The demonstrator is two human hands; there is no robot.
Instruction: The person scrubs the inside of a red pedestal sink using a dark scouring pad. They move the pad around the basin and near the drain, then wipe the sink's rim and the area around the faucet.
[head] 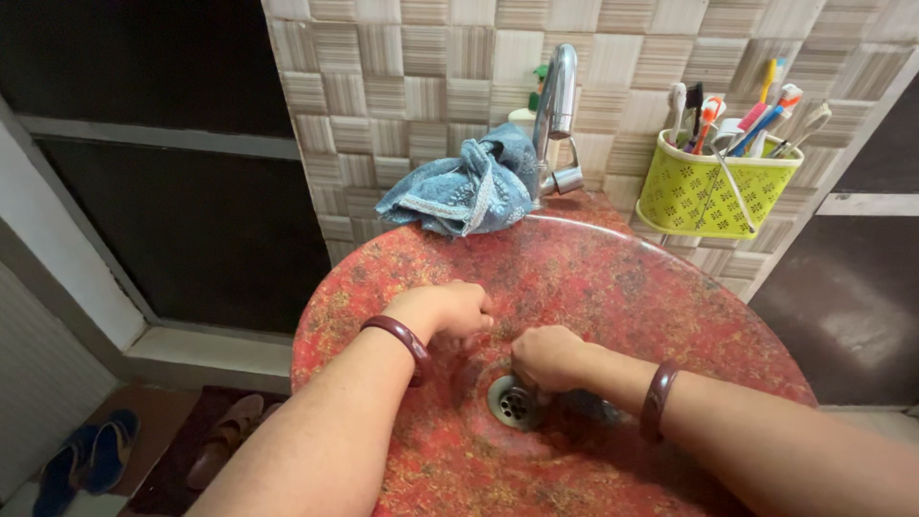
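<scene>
Both hands down in red basin: left hand fisted, contents can't tell; right hand curled beside drain, grip unclear. Blue cloth lies beyond hands by tap, untouched

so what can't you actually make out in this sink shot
Head view, the only one:
- Right hand: curled fist at the drain; its own fingers hide whether it holds anything.
- Left hand: knuckles up on the red basin; palm and fingertips are hidden.
- Yellow basket: toothbrushes overlap, too small to count.
- Tap: blue cloth covers its base.
</scene>
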